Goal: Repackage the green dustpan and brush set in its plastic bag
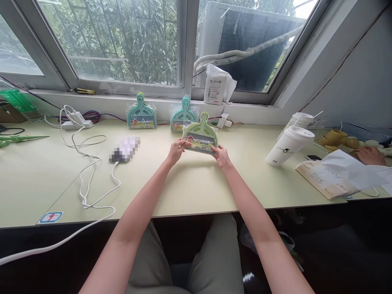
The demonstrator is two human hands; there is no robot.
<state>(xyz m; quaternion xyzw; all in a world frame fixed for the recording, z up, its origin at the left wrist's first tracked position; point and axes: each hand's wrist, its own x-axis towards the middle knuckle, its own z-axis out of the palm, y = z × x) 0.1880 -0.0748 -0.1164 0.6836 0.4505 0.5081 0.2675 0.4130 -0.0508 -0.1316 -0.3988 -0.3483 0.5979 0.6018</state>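
Between my hands is a green mini dustpan and brush set (202, 132) in clear wrap, its handle pointing up. My left hand (177, 151) grips its lower left corner, and my right hand (221, 157) pinches the lower right one. Just behind it, a teal dustpan set (180, 115) leans against the window ledge, partly covered by the green one. Farther left, another teal dustpan set (141, 114) stands upright in its wrap against the same ledge.
White paper cups (289, 147) and a tissue pack (324, 175) stand on the right, near another person's hand (371, 156). A blurred phone (125, 150) with a white cable (92, 161) lies left. A power strip (76, 123) and a wrapped box (215, 87) are farther back.
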